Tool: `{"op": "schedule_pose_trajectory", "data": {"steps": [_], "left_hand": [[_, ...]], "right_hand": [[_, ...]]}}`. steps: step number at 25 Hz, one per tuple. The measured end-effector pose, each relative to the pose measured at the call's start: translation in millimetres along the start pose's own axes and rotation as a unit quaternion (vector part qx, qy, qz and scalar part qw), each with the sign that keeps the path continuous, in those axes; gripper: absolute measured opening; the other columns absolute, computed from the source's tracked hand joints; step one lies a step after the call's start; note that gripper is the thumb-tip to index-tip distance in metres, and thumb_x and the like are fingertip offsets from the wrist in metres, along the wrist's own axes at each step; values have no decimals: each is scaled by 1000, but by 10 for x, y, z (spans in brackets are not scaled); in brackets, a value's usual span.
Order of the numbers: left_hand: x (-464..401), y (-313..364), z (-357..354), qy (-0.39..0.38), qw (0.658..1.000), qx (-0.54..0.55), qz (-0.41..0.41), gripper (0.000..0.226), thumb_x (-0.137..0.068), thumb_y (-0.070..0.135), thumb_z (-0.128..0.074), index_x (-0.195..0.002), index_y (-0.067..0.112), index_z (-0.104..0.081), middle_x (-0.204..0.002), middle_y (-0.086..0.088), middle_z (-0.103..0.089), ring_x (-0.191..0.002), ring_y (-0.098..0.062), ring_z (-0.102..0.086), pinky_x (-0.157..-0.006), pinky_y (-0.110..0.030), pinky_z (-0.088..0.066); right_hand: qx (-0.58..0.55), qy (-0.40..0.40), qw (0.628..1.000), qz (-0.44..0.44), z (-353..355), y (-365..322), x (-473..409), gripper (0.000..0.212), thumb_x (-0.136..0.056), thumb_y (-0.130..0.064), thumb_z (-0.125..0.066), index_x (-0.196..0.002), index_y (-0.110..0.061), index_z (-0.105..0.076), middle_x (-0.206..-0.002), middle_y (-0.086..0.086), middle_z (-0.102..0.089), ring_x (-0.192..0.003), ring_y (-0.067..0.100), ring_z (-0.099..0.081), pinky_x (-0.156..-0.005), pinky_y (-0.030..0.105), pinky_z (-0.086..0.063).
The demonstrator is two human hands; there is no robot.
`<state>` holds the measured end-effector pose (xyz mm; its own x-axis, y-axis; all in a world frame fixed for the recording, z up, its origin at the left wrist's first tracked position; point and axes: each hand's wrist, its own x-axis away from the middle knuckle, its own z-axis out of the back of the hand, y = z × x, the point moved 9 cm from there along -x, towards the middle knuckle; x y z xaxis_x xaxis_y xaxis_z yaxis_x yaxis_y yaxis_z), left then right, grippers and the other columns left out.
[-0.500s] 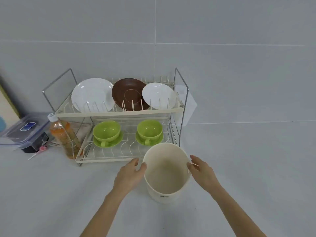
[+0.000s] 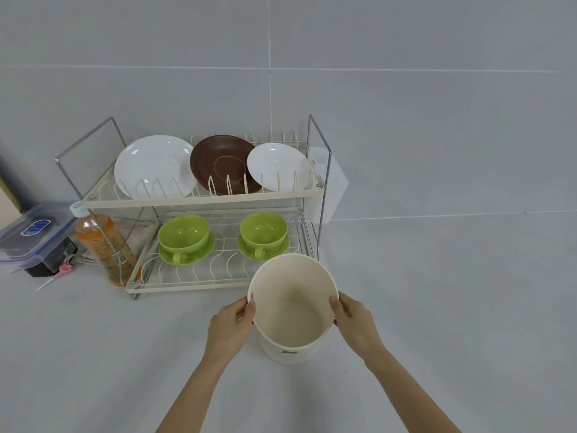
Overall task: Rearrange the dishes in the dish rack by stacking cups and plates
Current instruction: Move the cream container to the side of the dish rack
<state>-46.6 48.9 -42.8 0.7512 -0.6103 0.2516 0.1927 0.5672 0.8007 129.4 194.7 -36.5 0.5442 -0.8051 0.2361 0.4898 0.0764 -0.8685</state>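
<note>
A two-tier dish rack (image 2: 203, 200) stands against the wall. Its top tier holds a large white plate (image 2: 154, 165), a brown plate (image 2: 220, 164) and a smaller white plate (image 2: 279, 167), all leaning upright. On the lower tier sit two green cups on green saucers, one left (image 2: 184, 235) and one right (image 2: 263, 231). In front of the rack a cream bucket (image 2: 292, 310) stands on the floor. My left hand (image 2: 231, 326) grips its left rim and my right hand (image 2: 352, 320) grips its right rim.
An orange drink bottle (image 2: 103, 245) stands just left of the rack. Farther left is a clear lidded box (image 2: 34, 235) on a dark item, with a pink-tipped stick (image 2: 59, 273) beside it. Grey floor stretches to the right and front.
Both hands have closed onto the bucket's rim; half a second ago they were just beside it. The bucket looks slightly nearer to me.
</note>
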Motion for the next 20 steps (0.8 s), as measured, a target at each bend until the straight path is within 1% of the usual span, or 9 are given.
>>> {"op": "schedule_pose_trajectory", "data": {"steps": [2,7,9,10,12,14,16,18,20], "left_hand": [[47,76,-43,3,1000,17,-11,29,-91,32,-45,-90,18,-69,-85,-9,-74,-91,-26,-68,-84,-40,-52],[108,357,-338,-5,998,59,-35,24,-89,29,-48,-91,23,-70,-91,-10,-75,-94,-25,-68,-88,-46,-53],[92,488,-498,-17,997,56,-47,24,-88,31,-47,-83,22,-68,-90,-11,-75,-93,-28,-68,-86,-48,-53],[84,561,-571,-22,997,53,-52,26,-87,33,-46,-81,19,-67,-89,-12,-74,-92,-29,-68,-85,-49,-53],[38,706,-705,-26,997,50,-60,31,-87,34,-44,-87,13,-68,-89,-13,-73,-93,-30,-67,-86,-49,-52],[-35,847,-814,-26,996,51,-64,30,-89,30,-44,-93,13,-68,-91,-13,-73,-96,-28,-67,-87,-47,-52],[-104,995,-921,-31,995,59,-68,28,-89,28,-44,-96,14,-68,-94,-12,-74,-98,-26,-67,-87,-46,-52],[-187,1141,-1043,-38,994,66,-80,27,-90,24,-46,-105,16,-66,-101,-10,-73,-102,-25,-65,-90,-42,-52],[-265,1298,-1154,-47,992,63,-98,31,-89,20,-49,-117,22,-61,-111,-2,-71,-108,-20,-63,-87,-27,-48]], "right_hand": [[2,18,1000,11,113,-7,5,31,-96,-25,-34,-101,-18,-64,-78,9,-64,-82,27,-59,-88,39,-49],[3,66,997,28,579,56,-5,35,-96,-28,-34,-109,-17,-65,-94,22,-69,-96,35,-63,-94,47,-49],[-2,77,997,20,747,118,-37,36,-96,-29,-35,-103,-13,-65,-97,27,-67,-99,39,-61,-95,51,-47],[-6,83,996,15,824,146,-58,37,-95,-30,-35,-99,-10,-65,-97,29,-65,-99,41,-60,-96,53,-46],[-13,97,995,2,986,216,-133,40,-94,-31,-35,-94,-1,-61,-85,29,-61,-93,44,-59,-95,56,-45],[-14,105,994,-5,1133,249,-245,41,-94,-31,-35,-88,4,-57,-74,16,-53,-77,36,-56,-95,57,-45],[-13,114,993,-7,1269,262,-395,40,-94,-30,-35,-89,2,-59,-75,9,-53,-77,32,-56,-95,54,-46],[-27,125,992,-14,1395,262,-543,36,-95,-30,-34,-97,-10,-64,-81,5,-60,-91,34,-61,-89,42,-50],[-40,137,989,-20,1507,258,-706,30,-95,-29,-34,-93,-22,-63,-80,3,-60,-93,31,-60,-79,31,-43]]}}
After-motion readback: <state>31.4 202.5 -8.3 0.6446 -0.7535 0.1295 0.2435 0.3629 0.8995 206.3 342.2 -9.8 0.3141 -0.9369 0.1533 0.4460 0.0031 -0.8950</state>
